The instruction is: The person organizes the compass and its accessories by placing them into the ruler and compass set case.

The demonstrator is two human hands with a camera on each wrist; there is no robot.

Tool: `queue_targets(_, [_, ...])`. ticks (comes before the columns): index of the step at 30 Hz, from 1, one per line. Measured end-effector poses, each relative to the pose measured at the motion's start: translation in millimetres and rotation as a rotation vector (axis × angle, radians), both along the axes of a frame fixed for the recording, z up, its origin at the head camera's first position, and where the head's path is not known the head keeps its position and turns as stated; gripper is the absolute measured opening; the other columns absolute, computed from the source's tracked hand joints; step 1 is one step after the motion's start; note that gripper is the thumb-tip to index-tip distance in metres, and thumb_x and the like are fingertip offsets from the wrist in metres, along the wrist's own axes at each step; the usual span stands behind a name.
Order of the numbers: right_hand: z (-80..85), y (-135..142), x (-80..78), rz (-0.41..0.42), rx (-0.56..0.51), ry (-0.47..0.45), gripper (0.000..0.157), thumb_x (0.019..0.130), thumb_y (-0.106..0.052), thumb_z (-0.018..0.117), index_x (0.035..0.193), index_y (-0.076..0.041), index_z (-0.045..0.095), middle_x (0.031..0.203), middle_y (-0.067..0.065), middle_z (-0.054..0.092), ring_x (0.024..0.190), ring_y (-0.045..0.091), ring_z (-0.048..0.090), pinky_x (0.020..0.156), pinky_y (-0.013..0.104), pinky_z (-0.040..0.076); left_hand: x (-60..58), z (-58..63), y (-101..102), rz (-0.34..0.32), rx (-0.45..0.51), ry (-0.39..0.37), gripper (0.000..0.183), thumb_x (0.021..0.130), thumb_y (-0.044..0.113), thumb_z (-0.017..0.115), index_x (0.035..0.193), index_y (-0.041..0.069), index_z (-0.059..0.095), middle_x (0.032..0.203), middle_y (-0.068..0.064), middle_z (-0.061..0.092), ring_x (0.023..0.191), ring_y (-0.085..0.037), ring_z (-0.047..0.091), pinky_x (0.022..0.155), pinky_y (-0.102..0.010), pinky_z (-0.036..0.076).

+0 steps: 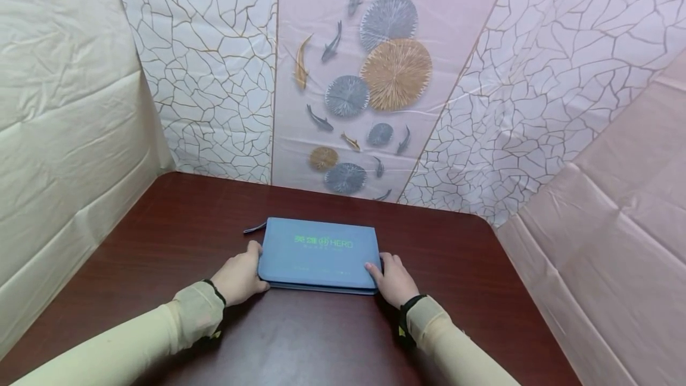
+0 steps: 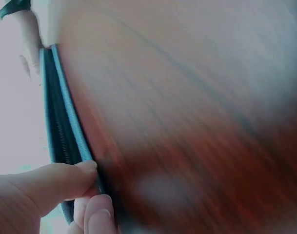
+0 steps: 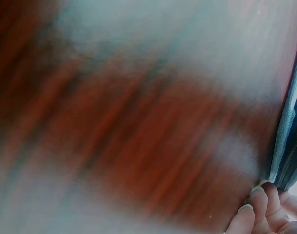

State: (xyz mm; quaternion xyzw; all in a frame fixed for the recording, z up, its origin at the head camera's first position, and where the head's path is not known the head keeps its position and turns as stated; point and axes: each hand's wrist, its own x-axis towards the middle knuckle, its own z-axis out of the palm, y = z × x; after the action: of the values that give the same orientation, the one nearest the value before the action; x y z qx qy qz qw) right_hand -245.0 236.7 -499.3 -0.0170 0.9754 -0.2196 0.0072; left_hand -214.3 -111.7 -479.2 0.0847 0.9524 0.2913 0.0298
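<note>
A flat blue zip case point(image 1: 321, 258) with green lettering and the word HERO lies lengthwise between my two hands. My left hand point(image 1: 238, 273) holds its left end, the thumb at the near corner. In the left wrist view, the thumb point(image 2: 50, 185) and curled fingertips pinch the case's edge point(image 2: 72, 114), where a dark zipper runs between two blue rims. My right hand point(image 1: 395, 280) grips the right end, thumb on the top cover and fingers along the side. The right wrist view catches its curled fingers point(image 3: 265, 207) at the zippered edge point(image 3: 285, 131).
A dark reddish-brown table point(image 1: 300, 338) with rounded far corners spreads under the case. A thin blue strap point(image 1: 254, 228) sticks out from the case's far left corner. Patterned cloth point(image 1: 225, 76) hangs behind the table, and pale cloth walls point(image 1: 59, 136) stand at both sides.
</note>
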Motion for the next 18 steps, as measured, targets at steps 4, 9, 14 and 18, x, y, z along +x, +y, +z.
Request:
queue_targets(4, [1.3, -0.4, 1.3, 0.005, -0.005, 0.002, 0.065, 0.097, -0.049, 0.053, 0.139, 0.0, 0.046, 0.127, 0.021, 0.05, 0.116, 0.03, 0.053, 0.095, 0.05, 0.044, 0.6, -0.6, -1.7, 0.042, 0.058, -0.069, 0.058, 0.07, 0.015, 0.085, 0.104, -0.001, 0.041, 0.073, -0.008, 0.061, 0.065, -0.017, 0.057, 0.062, -0.033, 0.047])
queue_targets(9, [3.6, -1.4, 3.3, 0.003, -0.013, -0.002, 0.065, 0.097, -0.048, 0.053, 0.139, 0.001, 0.046, 0.128, 0.021, 0.05, 0.117, 0.031, 0.052, 0.095, 0.051, 0.044, 2.0, -0.7, -1.0, 0.036, 0.105, -0.098, 0.052, 0.07, 0.008, 0.08, 0.105, -0.002, 0.042, 0.077, -0.01, 0.061, 0.065, -0.018, 0.053, 0.062, -0.033, 0.045])
queue_targets(14, [4.1, -2.8, 3.8, 0.001, -0.017, -0.004, 0.065, 0.097, -0.048, 0.054, 0.139, 0.001, 0.046, 0.129, 0.022, 0.05, 0.118, 0.032, 0.052, 0.096, 0.051, 0.043, 2.9, -2.5, 0.5, 0.024, 0.107, -0.073, 0.055, 0.072, 0.008, 0.081, 0.11, 0.001, 0.042, 0.085, -0.012, 0.062, 0.071, -0.018, 0.055, 0.066, -0.035, 0.046])
queue_targets(18, [4.3, -2.4, 2.1, 0.001, -0.015, -0.012, 0.065, 0.097, -0.048, 0.054, 0.139, 0.001, 0.045, 0.129, 0.021, 0.05, 0.119, 0.031, 0.051, 0.096, 0.051, 0.043, 4.0, -0.6, -2.9, 0.0, 0.139, -0.097, 0.057, 0.075, 0.007, 0.081, 0.115, 0.001, 0.041, 0.073, -0.005, 0.059, 0.065, -0.015, 0.055, 0.064, -0.033, 0.045])
